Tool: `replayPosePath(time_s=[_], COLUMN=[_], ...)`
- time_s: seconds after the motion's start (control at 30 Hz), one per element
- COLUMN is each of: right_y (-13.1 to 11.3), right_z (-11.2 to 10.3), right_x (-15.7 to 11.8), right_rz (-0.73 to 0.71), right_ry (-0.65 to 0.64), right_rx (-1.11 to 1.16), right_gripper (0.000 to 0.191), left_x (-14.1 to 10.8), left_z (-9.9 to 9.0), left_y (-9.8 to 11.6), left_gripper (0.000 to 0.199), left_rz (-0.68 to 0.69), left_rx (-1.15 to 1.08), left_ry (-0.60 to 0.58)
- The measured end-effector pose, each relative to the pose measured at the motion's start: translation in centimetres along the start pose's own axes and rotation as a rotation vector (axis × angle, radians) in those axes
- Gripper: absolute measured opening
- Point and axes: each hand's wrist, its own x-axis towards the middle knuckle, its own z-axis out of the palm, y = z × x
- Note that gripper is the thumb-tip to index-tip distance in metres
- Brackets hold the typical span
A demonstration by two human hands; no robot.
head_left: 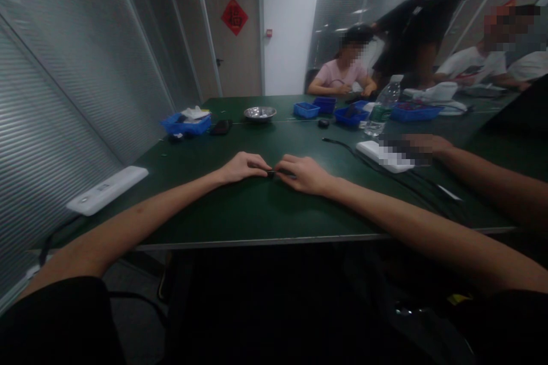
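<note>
Both hands meet over the middle of the green table (240, 211). Between the fingertips is a small dark piece (270, 173), too small to name. My left hand (244, 167) pinches it from the left, thumb and fingers pressed together. From the other side, my right hand (302, 173) has its fingers closed at the piece's right end. The wrists rest low, close to the tabletop. Much of the piece is hidden by the fingers.
Beyond the hands stand a metal bowl (260, 114), a blue tray (186, 124) and a dark phone-like object (221, 127). A white power strip (107, 190) lies left. To the right are a water bottle (382, 108), a white box (377, 154), cables and another person's hand (428, 145).
</note>
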Motion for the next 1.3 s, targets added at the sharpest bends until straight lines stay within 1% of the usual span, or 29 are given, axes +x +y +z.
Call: replayPosePath(time_s=[0.23,0.37,0.47,0.53,0.63,0.77,0.93,1.13,1.23,1.3], right_y=[-0.1,-0.3,-0.2,0.1,0.6,1.1,1.5,2.0,2.2,2.3], right_z=[0.6,0.8,0.8,0.8,0.7,0.4,0.0,-0.1,0.1,0.2], right_x=[0.4,0.8,0.9,0.9,0.7,0.3,0.2,0.2,0.2,0.2], right_rz=[0.010,0.061,0.136,0.173,0.194,0.213,0.250,0.286,0.292,0.294], right_ry=[-0.007,0.007,0.042,0.058,0.043,0.008,0.002,0.007,0.021,0.015], right_rx=[-0.036,-0.028,-0.006,0.009,0.012,0.001,-0.015,-0.024,-0.038,-0.047], right_gripper=[0.028,0.027,0.025,0.024,0.022,0.020,0.019,0.021,0.020,0.020], left_x=[0.1,0.2,0.2,0.2,0.2,0.2,0.1,0.2,0.5,0.8], left_z=[0.2,0.3,0.2,0.0,-0.1,-0.1,-0.5,-0.8,-0.4,0.0], left_y=[0.0,-0.1,0.0,0.1,0.3,0.4,0.1,0.0,0.2,0.3], left_gripper=[0.033,0.043,0.054,0.056,0.050,0.042,0.042,0.041,0.041,0.037], left_rz=[-0.012,-0.043,-0.055,-0.042,0.007,0.050,0.014,-0.007,-0.069,-0.108], left_rx=[-0.001,-0.040,0.037,0.133,0.213,0.204,0.197,0.216,0.244,0.284], left_ry=[-0.013,-0.035,-0.039,-0.031,-0.044,-0.079,-0.085,-0.059,-0.010,0.047])
